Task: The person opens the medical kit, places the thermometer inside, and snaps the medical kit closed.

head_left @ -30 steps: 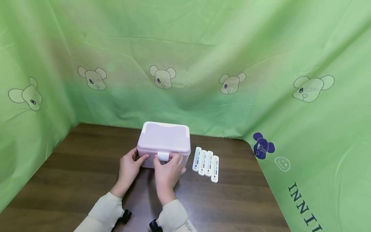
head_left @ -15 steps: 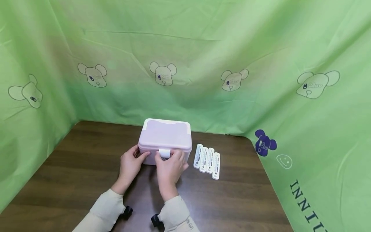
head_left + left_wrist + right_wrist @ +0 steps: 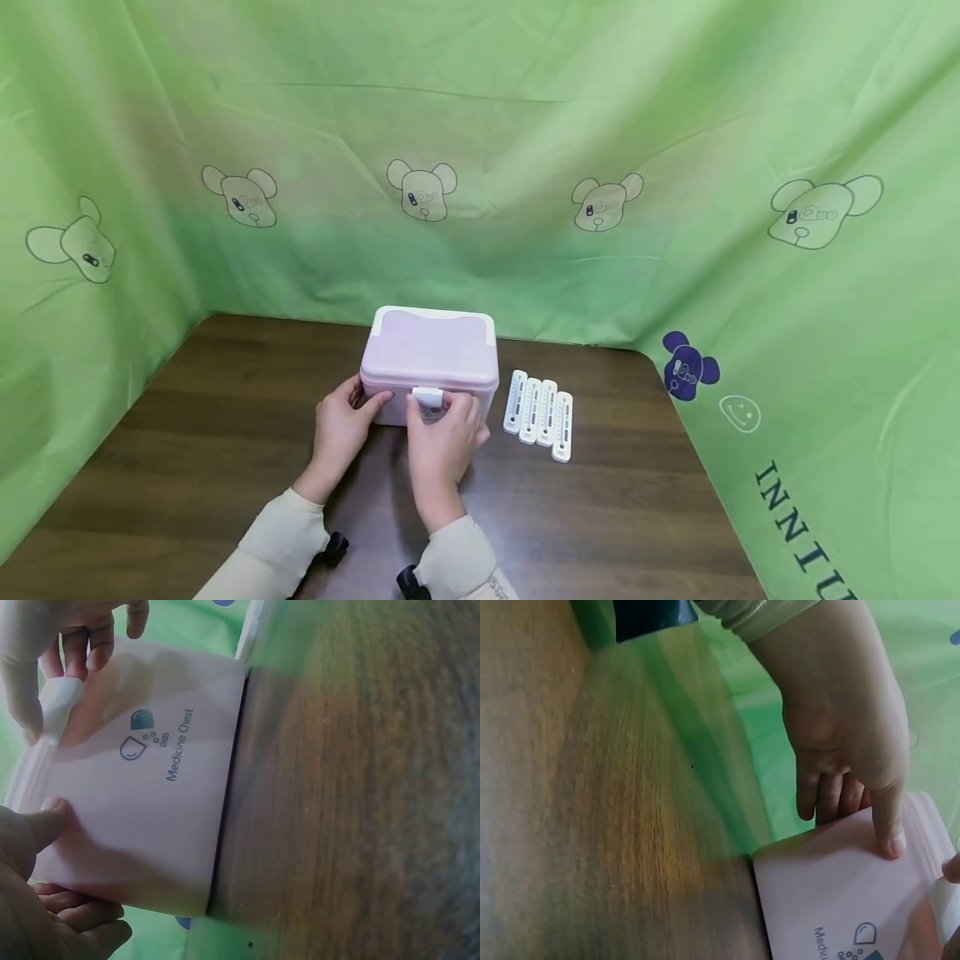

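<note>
Both hands extend from the lower edge of the head view, in pale sleeves (image 3: 273, 537), with a black device (image 3: 335, 550) at each wrist. Right hand (image 3: 444, 440), below the centre of the frame: thumb and fingertips set to either side of a white latch (image 3: 427, 397), gap narrow, latch pinched between them. Left hand (image 3: 339, 427), farther left in the frame: thumb on the front face of a pale pink box (image 3: 429, 350), remaining fingers along its side, gripping that corner. Box stands upright directly beyond both hands and in contact with each, lower centre of the frame; its lid, with lilac panel, is down. Left wrist view shows "Medicine Chest" and a capsule mark printed on the front. Four white strips (image 3: 530, 410) with printed scales lie side by side, right of the box in the frame, apart from the hands; the rightmost sits slightly lower. All rest on a dark wood-grain tabletop (image 3: 600, 517). Green cloth (image 3: 465, 275) rises behind and at both sides, carrying bear-head outlines across mid-frame and, at right, a purple bear head (image 3: 684, 372).
</note>
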Motion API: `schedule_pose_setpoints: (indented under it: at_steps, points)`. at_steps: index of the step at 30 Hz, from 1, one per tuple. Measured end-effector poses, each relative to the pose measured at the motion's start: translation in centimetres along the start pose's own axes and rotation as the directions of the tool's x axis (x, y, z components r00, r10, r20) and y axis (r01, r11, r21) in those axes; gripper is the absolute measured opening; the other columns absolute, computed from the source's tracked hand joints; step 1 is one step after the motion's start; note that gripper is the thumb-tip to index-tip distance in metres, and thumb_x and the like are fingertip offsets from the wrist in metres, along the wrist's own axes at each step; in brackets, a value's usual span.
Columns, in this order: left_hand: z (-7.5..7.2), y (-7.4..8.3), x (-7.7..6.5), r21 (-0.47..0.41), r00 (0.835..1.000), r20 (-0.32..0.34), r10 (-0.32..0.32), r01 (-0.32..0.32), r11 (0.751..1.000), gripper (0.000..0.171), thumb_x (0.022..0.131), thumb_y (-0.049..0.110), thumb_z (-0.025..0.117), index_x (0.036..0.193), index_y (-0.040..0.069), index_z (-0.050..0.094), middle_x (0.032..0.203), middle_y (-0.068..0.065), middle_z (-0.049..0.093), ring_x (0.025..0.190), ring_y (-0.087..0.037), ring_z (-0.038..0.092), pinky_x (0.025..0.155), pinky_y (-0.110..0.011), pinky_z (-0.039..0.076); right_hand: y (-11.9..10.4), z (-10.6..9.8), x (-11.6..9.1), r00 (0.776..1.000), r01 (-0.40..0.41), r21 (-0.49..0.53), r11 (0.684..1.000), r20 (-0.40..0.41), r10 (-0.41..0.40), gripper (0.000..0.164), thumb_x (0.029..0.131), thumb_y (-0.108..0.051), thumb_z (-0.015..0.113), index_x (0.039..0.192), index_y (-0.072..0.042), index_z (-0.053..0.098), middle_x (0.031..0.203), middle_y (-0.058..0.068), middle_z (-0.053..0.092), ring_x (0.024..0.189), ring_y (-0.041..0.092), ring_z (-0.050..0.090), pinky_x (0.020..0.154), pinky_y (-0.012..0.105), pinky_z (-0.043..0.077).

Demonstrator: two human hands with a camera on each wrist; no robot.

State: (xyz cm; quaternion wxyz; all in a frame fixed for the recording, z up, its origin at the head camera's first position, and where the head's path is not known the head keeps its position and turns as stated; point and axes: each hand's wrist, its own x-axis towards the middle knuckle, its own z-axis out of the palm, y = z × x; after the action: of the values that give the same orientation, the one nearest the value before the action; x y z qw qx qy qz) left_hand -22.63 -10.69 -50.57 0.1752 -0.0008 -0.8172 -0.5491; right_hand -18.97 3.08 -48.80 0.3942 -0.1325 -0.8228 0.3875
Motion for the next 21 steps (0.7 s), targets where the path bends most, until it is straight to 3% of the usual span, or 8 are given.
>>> schedule_pose_setpoints:
  at_steps: [8,13,16,21]
  points:
    - [-0.1,0.3,-0.1,-0.007,1.0,0.002,-0.007,0.007,1.0,0.054,0.085,0.029,0.086,0.128,-0.001,0.07,0.123,-0.018,0.072,0.115,-0.027,0.07,0.092,-0.042,0.06,0.0,-0.9,-0.1,0.984,-0.172,0.158,0.972,0.083,0.16,0.043,0.075,-0.036,0.093,0.092,-0.013,0.061,0.09,0.001,0.061,0.085,0.021,0.059,0.09,0.039,0.033]
    - [-0.1,0.2,-0.2,0.002,1.0,0.005,-0.018,0.018,1.0,0.054,0.085,0.028,0.086,0.127,-0.002,0.07,0.122,-0.018,0.072,0.115,-0.028,0.07,0.092,-0.044,0.06,-0.2,-1.6,-0.1,0.963,-0.258,0.205,0.944,0.134,0.234,0.041,0.07,-0.027,0.095,0.094,-0.013,0.065,0.089,0.0,0.065,0.084,0.016,0.062,0.081,0.035,0.047]
    - [-0.1,0.3,-0.1,-0.005,1.0,0.002,-0.02,0.02,1.0,0.054,0.085,0.028,0.086,0.127,-0.001,0.07,0.123,-0.019,0.072,0.115,-0.028,0.07,0.093,-0.043,0.059,0.1,-1.8,-0.2,0.965,-0.246,0.238,0.94,0.153,0.214,0.041,0.07,-0.021,0.095,0.1,-0.012,0.069,0.093,0.0,0.067,0.086,0.016,0.063,0.078,0.033,0.054]
    - [-0.1,0.4,0.0,-0.014,1.0,0.012,-0.023,0.023,1.0,0.054,0.085,0.028,0.086,0.128,-0.001,0.069,0.123,-0.019,0.072,0.116,-0.028,0.07,0.093,-0.043,0.059,0.9,-1.8,-0.5,0.981,-0.159,0.264,0.951,0.148,0.123,0.043,0.07,-0.009,0.094,0.11,-0.007,0.076,0.097,0.004,0.068,0.088,0.018,0.064,0.081,0.039,0.056]
